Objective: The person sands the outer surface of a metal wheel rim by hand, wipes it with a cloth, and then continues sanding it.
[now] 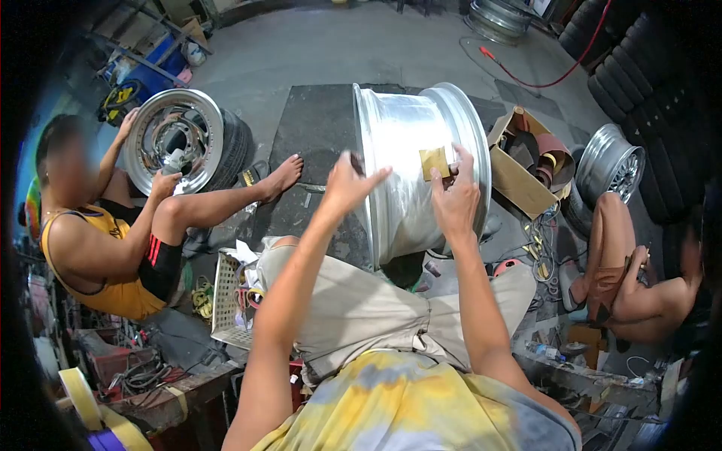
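A bare silver wheel rim (402, 124) stands on its tread in front of me, its polished barrel facing up. My left hand (350, 185) straddles the rim's left edge, with the fingers curled on the outer side and the thumb stretched over the barrel. Near the right side of the barrel, my right hand (456, 195) pinches a small yellow square of sandpaper (434, 162) against the metal. Part of its fingers is hidden behind the sheet.
At left, a seated person works on a tyre-mounted wheel (139, 146). A cardboard box (519, 184) of abrasive scraps stands right of the rim. Another person crouches beside a second rim (611, 161). A white basket (226, 301) sits by my left knee; a red hose (519, 79) crosses behind.
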`<state>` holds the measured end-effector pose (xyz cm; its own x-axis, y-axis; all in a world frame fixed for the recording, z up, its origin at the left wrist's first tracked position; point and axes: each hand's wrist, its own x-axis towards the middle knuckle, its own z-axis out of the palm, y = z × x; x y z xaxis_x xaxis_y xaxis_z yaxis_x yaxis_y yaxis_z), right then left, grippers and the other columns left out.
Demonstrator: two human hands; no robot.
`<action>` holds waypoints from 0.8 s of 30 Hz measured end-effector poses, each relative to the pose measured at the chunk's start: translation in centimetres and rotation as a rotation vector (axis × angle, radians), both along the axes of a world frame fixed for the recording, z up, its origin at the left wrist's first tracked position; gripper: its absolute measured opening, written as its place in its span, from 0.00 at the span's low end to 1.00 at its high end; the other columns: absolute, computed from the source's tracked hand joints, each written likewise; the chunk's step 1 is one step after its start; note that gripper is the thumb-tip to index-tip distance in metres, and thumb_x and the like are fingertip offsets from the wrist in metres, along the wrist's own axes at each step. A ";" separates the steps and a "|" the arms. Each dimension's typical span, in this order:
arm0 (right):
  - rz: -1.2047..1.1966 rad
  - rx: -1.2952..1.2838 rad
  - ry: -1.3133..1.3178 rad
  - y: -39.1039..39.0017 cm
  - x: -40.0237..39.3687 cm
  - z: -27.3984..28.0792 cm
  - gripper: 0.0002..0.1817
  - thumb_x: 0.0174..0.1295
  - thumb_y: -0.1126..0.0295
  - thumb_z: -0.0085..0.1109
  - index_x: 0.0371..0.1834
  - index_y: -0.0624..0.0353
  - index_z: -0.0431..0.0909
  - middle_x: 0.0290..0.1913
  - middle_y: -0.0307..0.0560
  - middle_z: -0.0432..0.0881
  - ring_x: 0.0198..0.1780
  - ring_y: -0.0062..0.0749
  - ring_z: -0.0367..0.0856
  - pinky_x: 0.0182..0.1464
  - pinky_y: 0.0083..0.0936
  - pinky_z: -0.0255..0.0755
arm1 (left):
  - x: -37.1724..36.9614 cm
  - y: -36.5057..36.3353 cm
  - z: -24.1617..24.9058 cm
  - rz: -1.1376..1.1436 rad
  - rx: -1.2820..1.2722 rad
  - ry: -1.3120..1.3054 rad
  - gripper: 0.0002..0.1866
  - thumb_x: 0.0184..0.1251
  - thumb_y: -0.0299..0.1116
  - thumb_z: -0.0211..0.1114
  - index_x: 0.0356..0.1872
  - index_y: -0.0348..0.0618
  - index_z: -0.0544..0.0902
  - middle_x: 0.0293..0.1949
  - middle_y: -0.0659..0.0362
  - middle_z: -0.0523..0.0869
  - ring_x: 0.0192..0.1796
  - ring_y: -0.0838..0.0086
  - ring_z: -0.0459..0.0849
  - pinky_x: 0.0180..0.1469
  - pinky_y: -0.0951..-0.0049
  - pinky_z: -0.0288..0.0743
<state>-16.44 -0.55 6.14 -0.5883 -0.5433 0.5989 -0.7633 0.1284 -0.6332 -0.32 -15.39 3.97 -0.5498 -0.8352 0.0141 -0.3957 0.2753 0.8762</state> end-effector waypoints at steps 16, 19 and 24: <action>0.149 -0.034 -0.550 -5.8 2.7 -0.4 0.24 0.60 0.54 0.79 0.38 0.69 0.84 0.28 0.51 0.87 0.29 0.33 0.84 0.37 0.34 0.78 | -12.5 -14.4 1.9 0.358 0.184 -0.120 0.27 0.78 0.45 0.54 0.61 0.29 0.83 0.64 0.37 0.84 0.68 0.48 0.83 0.69 0.56 0.77; 0.076 0.012 -0.582 -6.0 3.5 -0.6 0.24 0.58 0.55 0.80 0.32 0.69 0.84 0.23 0.50 0.86 0.27 0.33 0.84 0.35 0.35 0.77 | -12.3 -14.1 1.6 0.357 0.181 -0.115 0.28 0.78 0.45 0.53 0.61 0.27 0.82 0.64 0.35 0.83 0.68 0.46 0.83 0.69 0.55 0.76; 0.051 0.066 -0.510 -7.3 2.8 -0.4 0.21 0.59 0.57 0.80 0.33 0.67 0.86 0.24 0.44 0.85 0.24 0.24 0.81 0.29 0.27 0.76 | -11.5 -12.5 1.9 0.337 0.153 -0.094 0.28 0.79 0.45 0.52 0.60 0.25 0.82 0.64 0.33 0.83 0.68 0.45 0.83 0.69 0.53 0.76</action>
<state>-13.67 -7.80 5.71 -0.7685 -0.6057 0.2065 -0.3662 0.1516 -0.9181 -11.82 -27.86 5.87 -0.2365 -0.9580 -0.1623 -0.5226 -0.0154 0.8524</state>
